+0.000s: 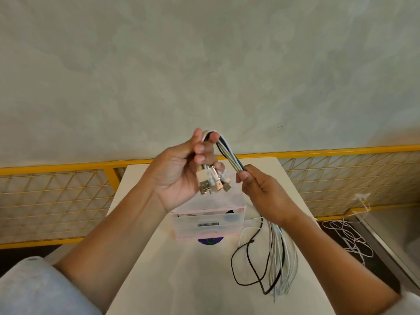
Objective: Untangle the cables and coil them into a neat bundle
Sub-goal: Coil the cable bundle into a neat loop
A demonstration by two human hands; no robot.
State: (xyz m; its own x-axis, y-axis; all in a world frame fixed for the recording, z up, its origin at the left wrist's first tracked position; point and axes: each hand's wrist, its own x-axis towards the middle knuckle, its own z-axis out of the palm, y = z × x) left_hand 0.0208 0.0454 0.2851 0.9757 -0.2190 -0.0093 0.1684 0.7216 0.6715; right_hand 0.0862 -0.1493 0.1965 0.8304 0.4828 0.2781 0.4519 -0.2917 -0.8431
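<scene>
Seen from a head-worn camera looking down, two bare hands are raised above a white table (159, 280) in front of a pale mottled wall (204, 64).

The left hand (179, 176), at about 9 o'clock from the frame's centre of action, is closed with fingers curled around one end of a bundle of cables (229, 155). A cluster of metal USB plugs (213, 185) hangs below its fingers, pointing down toward 6 o'clock. From the top of this hand the bundle of white, grey and black cables arches over toward 3 o'clock and slopes down.

The right hand (261, 192) is closed around the same bundle lower down, thumb pressed against the strands. Below this hand the cables fall loose past the wrist toward 6 o'clock, their long tails trailing onto the right part of the table. A single black cable (241, 264) loops separately on the tabletop just beside them.

Under the hands, near the table's middle, stands a translucent plastic drawer box (209, 223) with pink edges, and a dark blue round sticker (210, 241) shows at its near edge. A yellow wire-grid fence (56, 196) runs behind the table. On the floor at 4 o'clock lies a tangle of thin white cord (347, 239).
</scene>
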